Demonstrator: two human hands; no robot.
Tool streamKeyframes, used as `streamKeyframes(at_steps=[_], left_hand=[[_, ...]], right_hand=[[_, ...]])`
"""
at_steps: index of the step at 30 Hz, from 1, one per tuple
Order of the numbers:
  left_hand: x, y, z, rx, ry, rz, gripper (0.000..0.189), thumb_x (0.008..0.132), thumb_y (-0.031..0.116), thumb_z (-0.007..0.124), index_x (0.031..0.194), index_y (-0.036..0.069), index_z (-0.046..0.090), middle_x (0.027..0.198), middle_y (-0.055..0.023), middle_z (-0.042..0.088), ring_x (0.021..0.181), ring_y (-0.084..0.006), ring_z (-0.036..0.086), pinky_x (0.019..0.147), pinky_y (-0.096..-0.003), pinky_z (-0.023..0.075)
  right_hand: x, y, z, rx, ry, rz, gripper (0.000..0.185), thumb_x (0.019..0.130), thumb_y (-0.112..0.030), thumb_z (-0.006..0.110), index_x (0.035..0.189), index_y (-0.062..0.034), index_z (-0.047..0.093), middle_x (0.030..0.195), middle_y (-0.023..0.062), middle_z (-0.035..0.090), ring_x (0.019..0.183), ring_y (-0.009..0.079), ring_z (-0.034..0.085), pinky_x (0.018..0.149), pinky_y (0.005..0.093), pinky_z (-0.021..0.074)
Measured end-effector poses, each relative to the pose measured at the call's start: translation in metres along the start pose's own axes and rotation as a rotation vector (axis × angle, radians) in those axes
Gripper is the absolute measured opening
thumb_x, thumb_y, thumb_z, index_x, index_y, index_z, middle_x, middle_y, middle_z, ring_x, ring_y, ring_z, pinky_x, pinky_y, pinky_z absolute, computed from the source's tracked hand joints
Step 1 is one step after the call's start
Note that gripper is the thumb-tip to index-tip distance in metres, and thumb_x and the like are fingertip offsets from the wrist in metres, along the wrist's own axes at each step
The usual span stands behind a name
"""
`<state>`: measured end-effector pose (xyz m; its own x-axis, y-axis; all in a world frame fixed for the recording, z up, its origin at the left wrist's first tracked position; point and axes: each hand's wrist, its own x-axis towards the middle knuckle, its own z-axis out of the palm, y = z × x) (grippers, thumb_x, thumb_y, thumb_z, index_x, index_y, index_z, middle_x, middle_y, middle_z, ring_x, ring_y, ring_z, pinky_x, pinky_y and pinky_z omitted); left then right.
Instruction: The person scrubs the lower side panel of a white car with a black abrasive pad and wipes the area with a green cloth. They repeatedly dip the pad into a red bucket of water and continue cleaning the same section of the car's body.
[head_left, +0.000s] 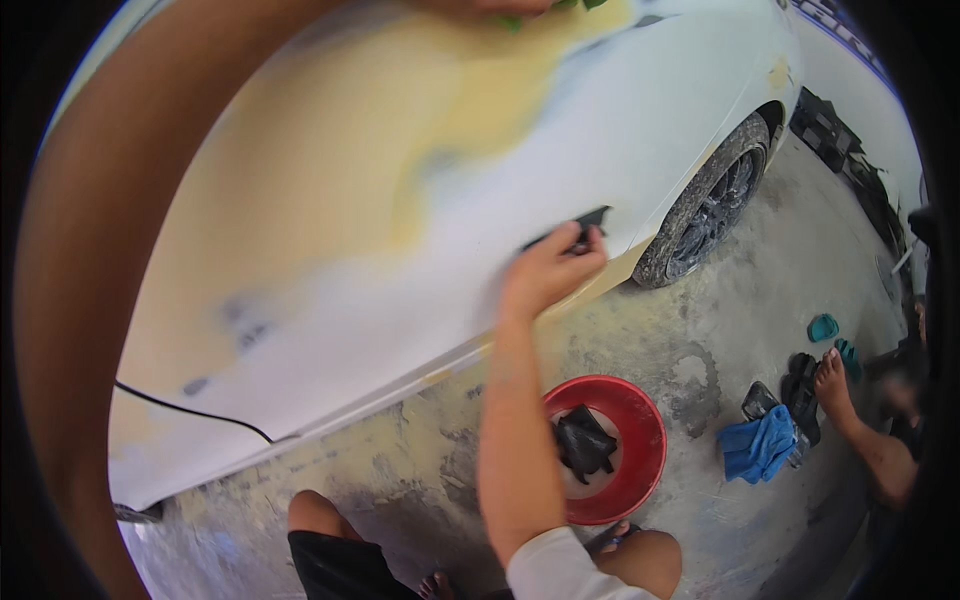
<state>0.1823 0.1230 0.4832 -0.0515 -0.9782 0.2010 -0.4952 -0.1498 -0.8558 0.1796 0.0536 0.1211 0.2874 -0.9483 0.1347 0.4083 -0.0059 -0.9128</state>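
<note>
My right hand (555, 266) pinches a thin black sheet (596, 219) against the lower side panel of a white car (577, 150), behind the front wheel. Whether the sheet is sandpaper cannot be told. Broad yellowish filler patches (322, 150) and small grey spots mark the panel. My left arm curves up along the left side, and only a blurred part of my left hand (499, 4) shows at the top edge. Small green pieces (510, 24) are beside it; its grip is hidden. A red basin (657, 442) with cloudy liquid and a crumpled black item (586, 442) stands below my right hand.
The front wheel (709, 202) is at the upper right. On the stained concrete floor (697, 330) lie a blue cloth (759, 444), black footwear (801, 390) and teal sandals (823, 328). Another person's bare foot (832, 379) is beside them. A black cable (195, 410) crosses the car's lower left side.
</note>
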Motion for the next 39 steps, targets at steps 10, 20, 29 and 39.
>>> streamKeyframes(at_steps=[10,20,29,39], left_hand=[[0.005,-0.005,0.002,-0.049,0.031,0.017,0.028,0.082,0.030,0.069,0.107,0.018,0.071,0.111,-0.0082,0.064,0.109,-0.0299,0.059,0.096,-0.0455,0.0472],[0.006,-0.007,0.003,-0.046,0.064,0.050,0.028,0.082,0.028,0.069,0.108,0.019,0.072,0.111,-0.0080,0.064,0.108,-0.0305,0.060,0.095,-0.0461,0.0481],[0.003,-0.006,0.000,-0.084,0.053,0.039,0.028,0.082,0.027,0.070,0.108,0.019,0.072,0.108,-0.0080,0.064,0.107,-0.0309,0.060,0.095,-0.0453,0.0482],[0.007,-0.003,0.001,-0.080,0.067,0.017,0.032,0.077,0.024,0.072,0.109,0.018,0.072,0.114,-0.0092,0.065,0.112,-0.0313,0.060,0.098,-0.0454,0.0473]], right_hand=[[-0.023,0.008,-0.013,-0.071,-0.029,0.007,0.042,0.106,-0.024,0.053,0.134,0.0062,0.047,0.133,0.0281,0.051,0.122,0.0382,0.055,0.104,0.0472,0.0442],[-0.035,0.024,-0.022,-0.270,0.033,0.121,0.043,0.102,-0.024,0.059,0.130,0.0077,0.049,0.129,0.0269,0.051,0.120,0.0440,0.053,0.106,0.0504,0.0434],[-0.039,0.025,-0.033,-0.263,0.093,0.265,0.047,0.104,-0.028,0.058,0.132,0.0084,0.047,0.131,0.0284,0.050,0.119,0.0425,0.056,0.105,0.0497,0.0457],[-0.043,0.022,-0.035,-0.183,0.004,0.177,0.044,0.105,-0.022,0.059,0.132,0.0107,0.049,0.127,0.0259,0.050,0.122,0.0386,0.052,0.105,0.0496,0.0435]])
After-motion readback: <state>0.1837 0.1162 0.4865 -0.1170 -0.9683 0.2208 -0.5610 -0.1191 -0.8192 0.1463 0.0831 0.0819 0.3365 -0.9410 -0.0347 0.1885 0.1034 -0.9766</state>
